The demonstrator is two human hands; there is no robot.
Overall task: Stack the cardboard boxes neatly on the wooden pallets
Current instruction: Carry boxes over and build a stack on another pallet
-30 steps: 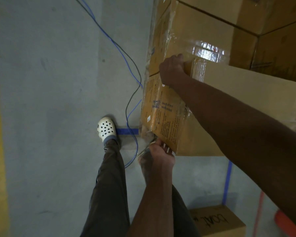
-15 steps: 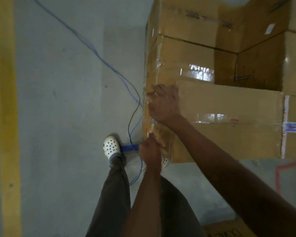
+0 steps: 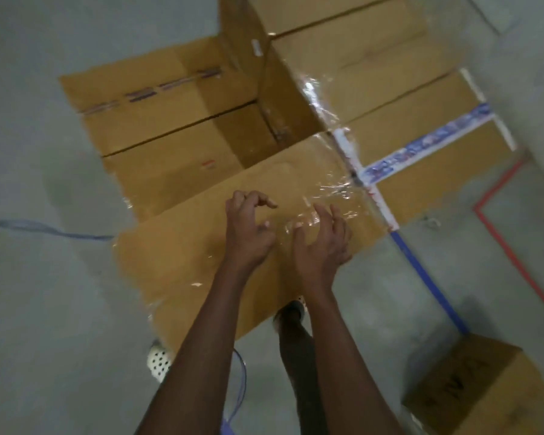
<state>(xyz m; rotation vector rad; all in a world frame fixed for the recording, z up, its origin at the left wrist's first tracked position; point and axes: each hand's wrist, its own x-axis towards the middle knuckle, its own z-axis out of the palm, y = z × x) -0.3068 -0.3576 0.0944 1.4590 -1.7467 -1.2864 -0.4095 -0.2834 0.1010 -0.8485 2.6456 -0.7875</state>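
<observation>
Off came both hands: half a second earlier they gripped the near corner, and now they hovered free over the taped top. Left hand (image 3: 248,237) and right hand (image 3: 322,249) hung side by side, fingers (image 3: 322,215) loosely bent and spread, holding nothing. The cardboard box (image 3: 176,255) sat at the front of the stack, tight against the other boxes (image 3: 374,67) behind it. My forearms crossed its near edge and hid part of it. A blue cable (image 3: 44,229) ran along the floor (image 3: 44,309) to its left corner. Right of it lay a blue tape line (image 3: 421,271) and a red tape line (image 3: 500,246). A smaller box (image 3: 471,387) stood well apart, lower right. My white clog (image 3: 159,361) showed just below the box. Its printed side had dropped from view; the top faced me instead.
</observation>
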